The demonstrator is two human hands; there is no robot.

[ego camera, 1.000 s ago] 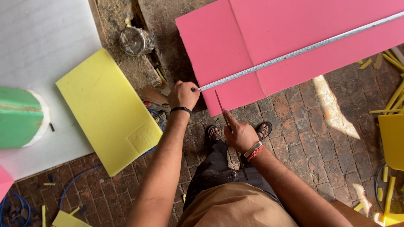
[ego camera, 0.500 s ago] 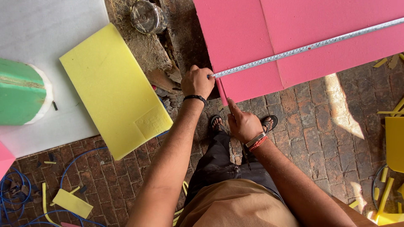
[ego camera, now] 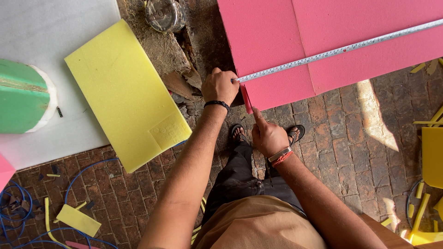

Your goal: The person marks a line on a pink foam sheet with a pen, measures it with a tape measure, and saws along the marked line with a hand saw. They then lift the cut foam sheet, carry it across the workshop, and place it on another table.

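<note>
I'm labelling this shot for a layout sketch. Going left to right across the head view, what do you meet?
Green foam piece → yellow foam slab → left hand pinning the tape measure end at the pink foam sheet corner → right hand → yellow offcuts.

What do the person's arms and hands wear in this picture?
Both forearms are bare, with no sleeves. The left hand has a black band at the wrist. The right hand has a silver bracelet and red thread. No gloves.
</note>
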